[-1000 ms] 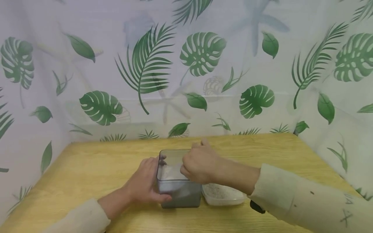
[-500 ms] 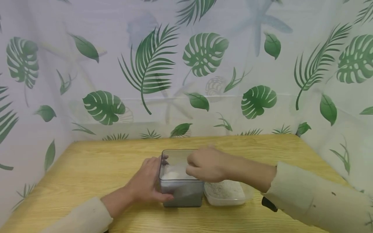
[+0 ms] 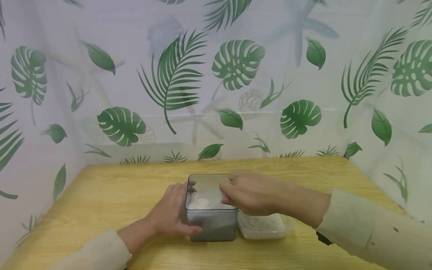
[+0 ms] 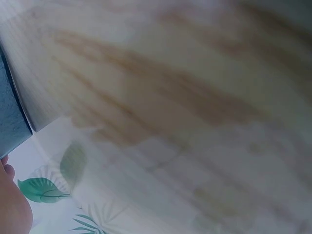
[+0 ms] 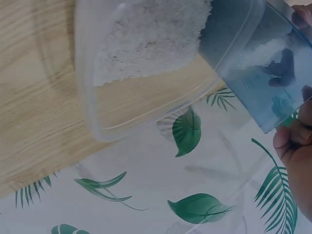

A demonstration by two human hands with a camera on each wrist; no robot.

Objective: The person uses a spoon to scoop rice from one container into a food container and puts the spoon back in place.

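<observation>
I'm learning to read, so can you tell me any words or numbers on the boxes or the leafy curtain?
None can be read: the grey box, the shallow tub of white grains, the table and the leaf-print curtain carry no readable words or numbers.
Small dark marks on the right sleeve are too tiny to read.

The worktop (image 3: 111,195) is pale yellow wood with a lengthwise grain, closed in at the back and both sides by a white curtain printed with green leaves. Two things stand on it, near the front edge at about 6 o'clock: a tall smoky-grey square tub (image 3: 212,225) and, touching it at its 3 o'clock side, a low clear tray (image 3: 263,227) of white grains.
</observation>
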